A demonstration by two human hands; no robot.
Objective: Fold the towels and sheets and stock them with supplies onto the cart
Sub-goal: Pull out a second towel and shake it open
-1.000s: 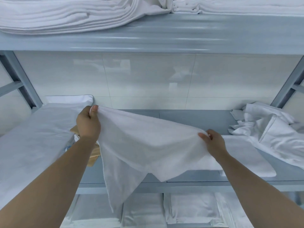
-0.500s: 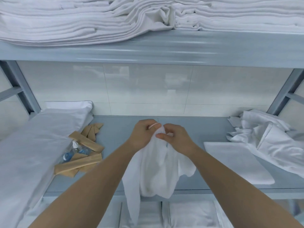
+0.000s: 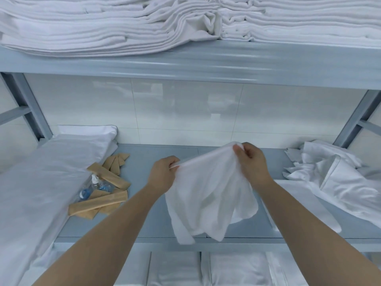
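Note:
A small white towel (image 3: 208,195) hangs doubled over the middle shelf (image 3: 142,162) of the grey cart. My left hand (image 3: 162,174) pinches its upper edge on the left. My right hand (image 3: 250,159) grips the gathered corners, higher and to the right. The top edge is stretched between the two hands, and the loose lower part dangles past the shelf's front rim. A flat folded towel (image 3: 288,195) lies on the shelf just right of my right forearm, partly hidden by it.
A crumpled white sheet (image 3: 338,182) fills the right end of the shelf. At the left lie a white pillow (image 3: 47,174), tan paper packets (image 3: 99,203) and small plastic bottles (image 3: 93,184). Stacked white linens (image 3: 123,25) load the top shelf; folded linens (image 3: 233,269) sit below.
From a wide spread, my hands brought the towel's corners together at the centre. Now they have drawn apart again, the left sliding along the top edge and the right lifting up and rightward.

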